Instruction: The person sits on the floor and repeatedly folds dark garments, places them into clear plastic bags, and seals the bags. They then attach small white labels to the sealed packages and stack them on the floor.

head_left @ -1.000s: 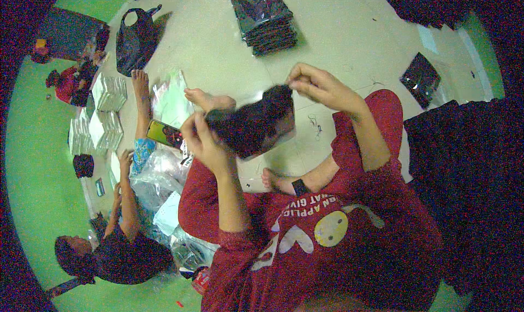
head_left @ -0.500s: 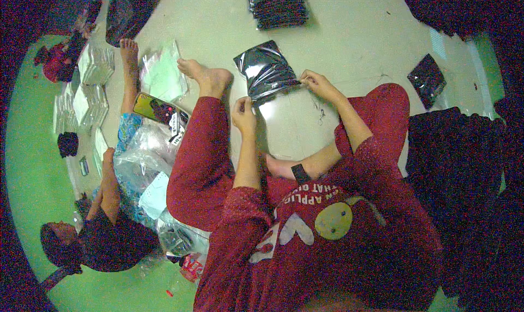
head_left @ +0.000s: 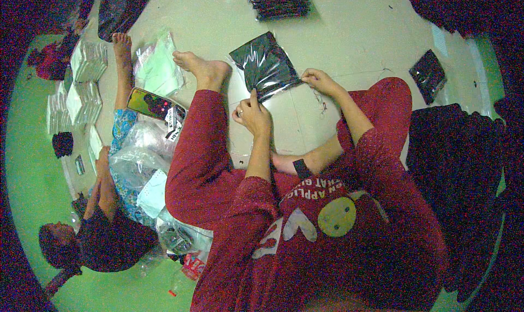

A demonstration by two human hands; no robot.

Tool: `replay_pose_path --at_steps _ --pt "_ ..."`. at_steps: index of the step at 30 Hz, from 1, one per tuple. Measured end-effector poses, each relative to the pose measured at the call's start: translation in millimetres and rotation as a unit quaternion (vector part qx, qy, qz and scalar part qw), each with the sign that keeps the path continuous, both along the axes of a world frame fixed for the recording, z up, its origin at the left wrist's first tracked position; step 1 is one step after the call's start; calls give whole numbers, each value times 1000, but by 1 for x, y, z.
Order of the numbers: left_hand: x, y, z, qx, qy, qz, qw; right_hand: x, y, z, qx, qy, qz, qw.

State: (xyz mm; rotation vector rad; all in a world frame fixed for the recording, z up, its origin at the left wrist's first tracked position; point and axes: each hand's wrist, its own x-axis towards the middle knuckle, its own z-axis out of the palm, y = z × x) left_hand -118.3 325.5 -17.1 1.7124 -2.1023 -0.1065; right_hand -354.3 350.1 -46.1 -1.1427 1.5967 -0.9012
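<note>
A flat packet of black folded cloth in shiny clear plastic (head_left: 265,66) lies on the floor in front of me. My right hand (head_left: 322,83) pinches its right corner between thumb and fingertips. At the near left corner, my left hand (head_left: 253,115) points a stretched index finger onto the packet's edge, its other fingers partly bent and apart from the plastic. Creases and bright reflections run across the packet toward that fingertip.
Beyond the packet rises a stack of similar black packets (head_left: 279,2). Another black packet (head_left: 428,76) lies at the right, near a heap of dark cloth (head_left: 453,170). At left, a person (head_left: 114,238) sits among clear plastic bags (head_left: 143,156), a phone (head_left: 155,105) and white packets (head_left: 84,102).
My left hand has let go of the packet's near edge and extended its index finger onto it. The packet lies flatter and turned slightly. My right hand stays at its corner.
</note>
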Motion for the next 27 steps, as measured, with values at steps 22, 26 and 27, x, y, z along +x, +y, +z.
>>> replay_pose_path --at_steps 22,26,27 --pt "-79 -34 4 -45 50 -419 905 1 -1 -5 59 3 -14 998" --pt "-75 -26 3 15 -18 -395 918 -9 1 16 -4 108 39 993" --pt "-75 -25 4 51 -63 -390 917 -17 4 26 48 138 32 989"
